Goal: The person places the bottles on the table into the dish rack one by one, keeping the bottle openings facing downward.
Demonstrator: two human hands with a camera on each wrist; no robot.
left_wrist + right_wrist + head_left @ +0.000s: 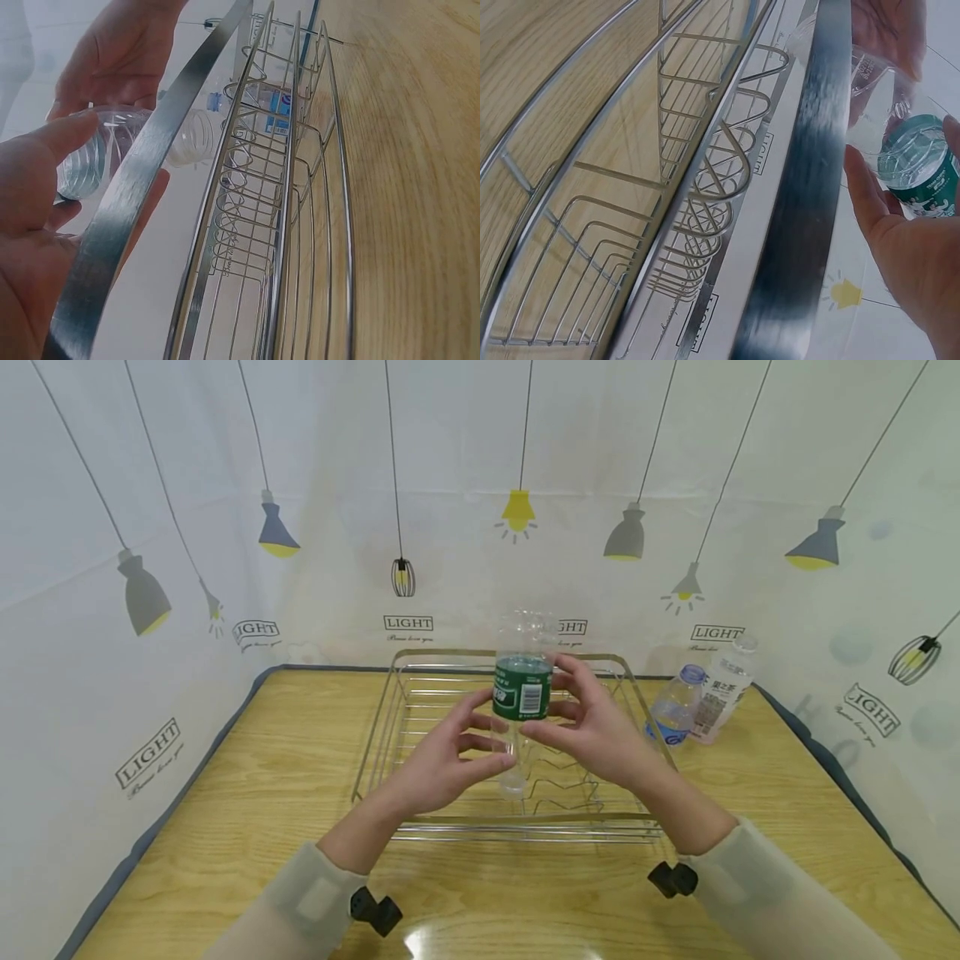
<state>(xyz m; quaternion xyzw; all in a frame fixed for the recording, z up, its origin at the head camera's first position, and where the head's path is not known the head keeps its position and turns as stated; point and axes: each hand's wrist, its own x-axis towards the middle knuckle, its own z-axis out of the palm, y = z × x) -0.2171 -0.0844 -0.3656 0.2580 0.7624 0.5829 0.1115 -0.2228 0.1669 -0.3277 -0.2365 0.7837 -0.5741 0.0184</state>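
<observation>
A clear plastic bottle (pixel 522 689) with a green label is held upside down over the wire dish rack (pixel 450 819). Its neck points down and its ridged base is uppermost. My left hand (pixel 442 760) grips the lower part from the left, thumb in front and fingers round the far side. From the right, my right hand (pixel 600 727) holds the bottle at the label, with the thumb near the label's lower edge. In the right wrist view the bottle's green label (pixel 922 161) shows beside the right hand (pixel 911 247).
Right of the rack stand a small bottle (pixel 675 706) with a blue cap and a taller bottle (pixel 723 689) with a white label. The rack has wavy wire dividers and a raised metal rim. Wooden tabletop (pixel 247 793) surrounds it, with a printed curtain (pixel 450 443) behind.
</observation>
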